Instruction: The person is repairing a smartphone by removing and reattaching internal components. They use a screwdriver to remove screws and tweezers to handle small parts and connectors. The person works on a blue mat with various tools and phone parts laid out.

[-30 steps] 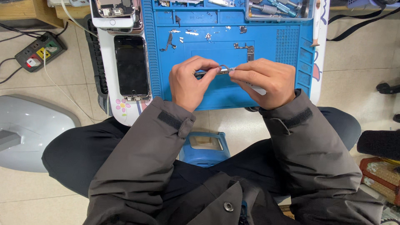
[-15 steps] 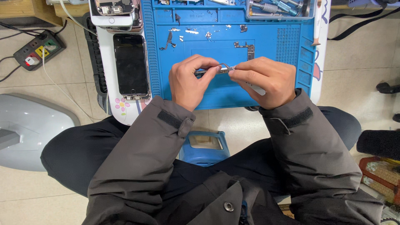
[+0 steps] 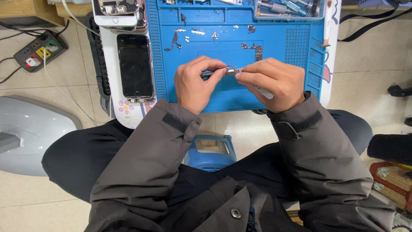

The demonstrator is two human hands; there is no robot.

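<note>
Head view: both hands pinching a small metal part over blue mat.

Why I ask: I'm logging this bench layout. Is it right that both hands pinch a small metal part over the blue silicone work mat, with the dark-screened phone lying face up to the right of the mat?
Not quite. The head view shows the dark-screened phone lying left of the blue silicone work mat, not right. The rest holds: the left hand and right hand pinch a small metal part over the mat.

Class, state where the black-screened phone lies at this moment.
In the head view, the black-screened phone lies flat left of the blue work mat, beside the left hand.
</note>
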